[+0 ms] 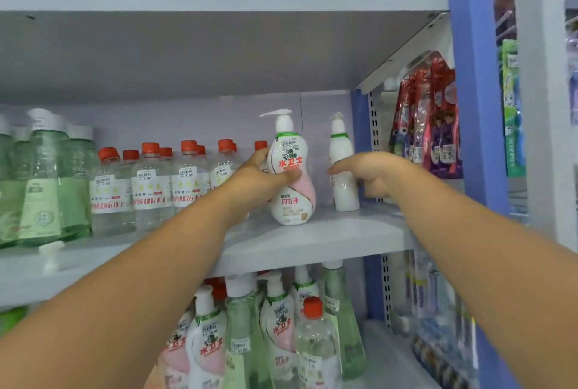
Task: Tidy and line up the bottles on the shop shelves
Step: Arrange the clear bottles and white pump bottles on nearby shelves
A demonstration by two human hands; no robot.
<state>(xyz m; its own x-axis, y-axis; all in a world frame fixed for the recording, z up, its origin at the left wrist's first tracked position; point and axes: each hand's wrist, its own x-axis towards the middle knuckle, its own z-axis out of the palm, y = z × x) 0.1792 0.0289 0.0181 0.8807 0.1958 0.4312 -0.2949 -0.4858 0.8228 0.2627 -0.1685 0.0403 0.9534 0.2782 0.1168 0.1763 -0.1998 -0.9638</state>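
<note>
White pump bottle (291, 169) in left hand (259, 179)

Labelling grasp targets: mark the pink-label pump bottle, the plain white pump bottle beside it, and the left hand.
pink-label pump bottle (292, 201), head view, on its lower front label.
plain white pump bottle (345, 193), head view, on its lower body.
left hand (259, 179), head view, on the back of the hand.

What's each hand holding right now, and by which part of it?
The left hand grips the pink-and-white pump bottle round its narrow waist. The right hand holds the plain white pump bottle round its middle.
</note>
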